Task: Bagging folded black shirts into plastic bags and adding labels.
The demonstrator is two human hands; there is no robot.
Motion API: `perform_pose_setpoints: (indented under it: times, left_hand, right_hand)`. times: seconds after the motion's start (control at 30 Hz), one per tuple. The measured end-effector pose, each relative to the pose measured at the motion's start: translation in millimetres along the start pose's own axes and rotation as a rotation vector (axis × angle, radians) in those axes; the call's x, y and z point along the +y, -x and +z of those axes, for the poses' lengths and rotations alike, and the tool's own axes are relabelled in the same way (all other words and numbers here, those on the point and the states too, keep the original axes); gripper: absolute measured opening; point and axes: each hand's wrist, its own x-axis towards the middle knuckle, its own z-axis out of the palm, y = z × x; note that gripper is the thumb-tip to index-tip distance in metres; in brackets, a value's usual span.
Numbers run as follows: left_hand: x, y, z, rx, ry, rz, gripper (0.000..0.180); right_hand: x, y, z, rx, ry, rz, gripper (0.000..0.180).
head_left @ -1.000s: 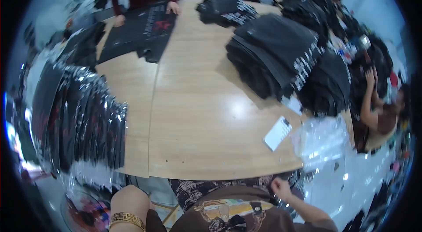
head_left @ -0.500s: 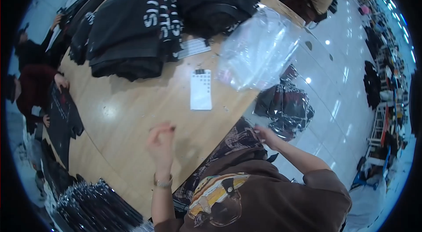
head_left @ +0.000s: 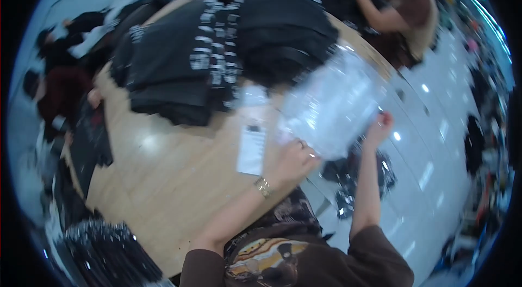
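Clear plastic bags (head_left: 331, 107) lie in a shiny pile at the table's right edge. My left hand (head_left: 296, 162), with a watch on its wrist, is at their near corner, fingers curled onto the plastic. My right hand (head_left: 379, 129) is raised beside the pile's right edge, over the floor side. Its fingers are curled together, and blur hides whether plastic is between them. Left of the bags lies a white paper card (head_left: 251, 151) with a black clip at its top.
Tall stacks of folded black garments with white print (head_left: 174, 72) cover the far table (head_left: 157, 183). Bagged dark garments (head_left: 375, 178) lie on the floor at right. Packed dark garments (head_left: 109, 249) stand near left. One co-worker (head_left: 402, 20) is at far right, others at left.
Both hands have moved forward to the plastic bags, the left from over the bare table and the right from beside my waist. The whole view has shifted slightly.
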Motion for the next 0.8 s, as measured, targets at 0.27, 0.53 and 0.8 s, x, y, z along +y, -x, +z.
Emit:
perform_pose_setpoints:
  times: [0.27, 0.53, 0.8]
  left_hand:
    - [-82.4, 17.8, -200.0, 0.975, 0.022, -0.556, 0.010]
    - [-140.0, 13.6, -283.8, 1.280, 0.943, -0.788, 0.026]
    - [-162.5, -4.7, -312.8, 1.270, 0.793, -0.953, 0.020]
  right_hand:
    - [-209.9, 135.9, 195.4, -1.262, -0.489, 0.339, 0.018]
    - [-181.4, 242.4, 291.1, -1.079, -0.130, 0.177, 0.021]
    - [-241.7, 275.8, 250.3, -1.136, -0.648, 0.996, 0.025]
